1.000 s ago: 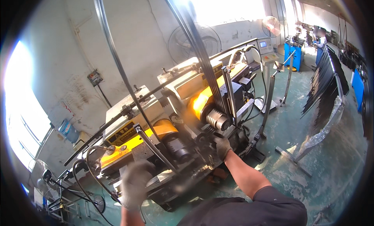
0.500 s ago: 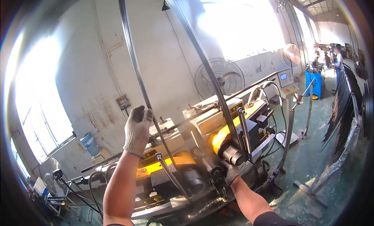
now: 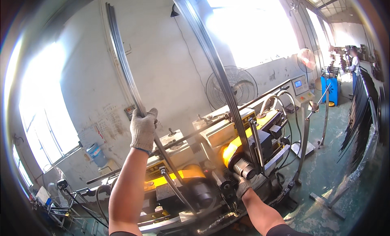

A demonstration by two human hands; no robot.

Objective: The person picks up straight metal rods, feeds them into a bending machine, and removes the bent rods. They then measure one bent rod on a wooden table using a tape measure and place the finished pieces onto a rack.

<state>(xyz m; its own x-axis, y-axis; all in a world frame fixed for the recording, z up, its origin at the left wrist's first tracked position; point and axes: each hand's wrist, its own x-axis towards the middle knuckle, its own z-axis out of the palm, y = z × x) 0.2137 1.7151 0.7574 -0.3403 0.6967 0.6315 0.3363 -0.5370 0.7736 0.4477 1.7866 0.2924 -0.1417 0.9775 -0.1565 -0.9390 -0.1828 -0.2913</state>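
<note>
My left hand [image 3: 143, 129], in a pale knitted glove, is closed around a bundle of long, thin metal strips [image 3: 123, 59]. The bundle leans up to the left, and its lower end goes down to the left head [image 3: 201, 191] of a yellow and black machine. A second bundle of metal strips [image 3: 221, 79] stands tilted at the right head [image 3: 243, 167], untouched by my left hand. Low between the two heads, my gloved right hand [image 3: 243, 185] reaches in below the ribbed metal cylinder. Its fingers are hidden among dark machine parts.
A control panel [image 3: 300, 86] stands at the machine's right end. Behind it is a large fan [image 3: 231, 87] by the wall. Many dark strips hang on a rack [image 3: 371, 118] at right. A person [image 3: 354, 63] stands far off near a blue machine [image 3: 330, 89].
The left bundle has swung further left at its top, and its upper end has come into view. My left hand has closed on it. My right hand stays low by the machine.
</note>
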